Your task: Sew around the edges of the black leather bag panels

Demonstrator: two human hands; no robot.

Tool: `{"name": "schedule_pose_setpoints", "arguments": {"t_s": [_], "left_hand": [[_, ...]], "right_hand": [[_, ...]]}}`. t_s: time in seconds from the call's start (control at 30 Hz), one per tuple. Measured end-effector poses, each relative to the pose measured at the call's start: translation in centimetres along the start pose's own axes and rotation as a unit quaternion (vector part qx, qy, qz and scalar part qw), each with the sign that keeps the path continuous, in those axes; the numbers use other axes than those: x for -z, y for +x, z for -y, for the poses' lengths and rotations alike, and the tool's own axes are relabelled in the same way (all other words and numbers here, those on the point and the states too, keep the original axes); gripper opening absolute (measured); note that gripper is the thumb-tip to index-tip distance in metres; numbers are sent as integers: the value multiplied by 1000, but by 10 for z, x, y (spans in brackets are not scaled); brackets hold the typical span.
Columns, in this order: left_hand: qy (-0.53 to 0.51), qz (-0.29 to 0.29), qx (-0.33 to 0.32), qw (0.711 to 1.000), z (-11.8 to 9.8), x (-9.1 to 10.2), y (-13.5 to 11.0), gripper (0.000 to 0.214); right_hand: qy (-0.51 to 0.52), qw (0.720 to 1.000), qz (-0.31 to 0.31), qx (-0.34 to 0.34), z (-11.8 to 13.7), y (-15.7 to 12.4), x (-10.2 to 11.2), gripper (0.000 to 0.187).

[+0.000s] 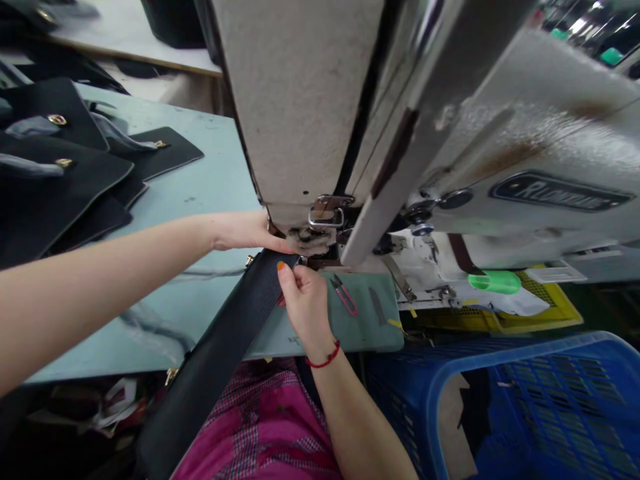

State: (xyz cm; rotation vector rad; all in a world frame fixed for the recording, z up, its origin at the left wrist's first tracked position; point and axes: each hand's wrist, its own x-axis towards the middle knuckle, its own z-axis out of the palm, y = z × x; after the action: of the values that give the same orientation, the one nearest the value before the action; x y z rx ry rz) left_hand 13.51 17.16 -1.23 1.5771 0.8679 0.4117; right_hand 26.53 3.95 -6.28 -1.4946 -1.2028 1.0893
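Observation:
A long black leather bag piece (231,319) runs from beneath the sewing machine head (300,100) down past the table edge towards my lap. Stretched out flat, my left hand (245,231) touches the piece's upper end with its thumb; the other fingers are largely hidden behind the machine head. My right hand (306,300) pinches the near edge of the leather close to the presser area, thumb on top. Gold-coloured metal fittings (171,377) show along the far side of the piece. The needle and stitch line are hidden.
More black leather pieces with wrapped gold fittings (60,180) lie on the pale green table (215,167) at left. Pink-handled thread snips (345,297) rest right of my right hand. A blue plastic basket (520,353) and a yellow crate (560,307) stand at right.

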Motion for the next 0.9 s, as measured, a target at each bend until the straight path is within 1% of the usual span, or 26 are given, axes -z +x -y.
{"name": "schedule_pose_setpoints", "arguments": {"t_s": [0.07, 0.1, 0.13, 0.23, 0.33, 0.4, 0.5, 0.6, 0.67, 0.7, 0.77, 0.83, 0.87, 0.9], "left_hand": [[-23, 49, 15, 998, 7, -2, 1, 30], [-30, 55, 18, 998, 10, -4, 0, 30], [-34, 46, 18, 998, 12, -7, -2, 31], [-31, -15, 28, 999, 14, -21, -12, 33], [-40, -78, 38, 995, 10, -34, -22, 31], [-41, -107, 45, 992, 7, -40, -27, 29], [-34, -120, 47, 991, 6, -42, -27, 32], [-22, -111, 31, 993, 11, -35, -23, 39], [-14, -101, 15, 995, 21, -26, -22, 43], [-12, -112, 5, 994, 27, -21, -23, 44], [7, -170, -12, 985, 46, -11, -30, 46], [56, -232, -19, 971, 69, -6, -45, 50], [88, -242, -18, 966, 82, -7, -54, 52], [110, -233, -17, 966, 94, -10, -63, 55]], "right_hand": [[0, 1000, 9, 4, 0, 0, 4, 48], [-4, 1000, 12, 10, 1, -1, 7, 48], [-11, 1000, 13, 18, 1, -1, 10, 48], [-33, 998, 22, 43, 2, 1, 22, 47], [-40, 997, 49, 46, 2, 3, 34, 47], [-44, 996, 67, 45, 1, 4, 39, 47], [-53, 995, 78, 44, 1, 4, 43, 49], [-49, 995, 84, 33, 1, 2, 44, 49], [-54, 994, 87, 29, 1, -1, 44, 50], [-57, 994, 88, 29, 1, -2, 44, 50], [-57, 994, 88, 28, 1, -5, 44, 51], [-47, 994, 94, 24, 1, -10, 45, 51], [-43, 994, 97, 22, 0, -12, 46, 51], [-41, 994, 102, 18, 0, -15, 47, 51]]}}
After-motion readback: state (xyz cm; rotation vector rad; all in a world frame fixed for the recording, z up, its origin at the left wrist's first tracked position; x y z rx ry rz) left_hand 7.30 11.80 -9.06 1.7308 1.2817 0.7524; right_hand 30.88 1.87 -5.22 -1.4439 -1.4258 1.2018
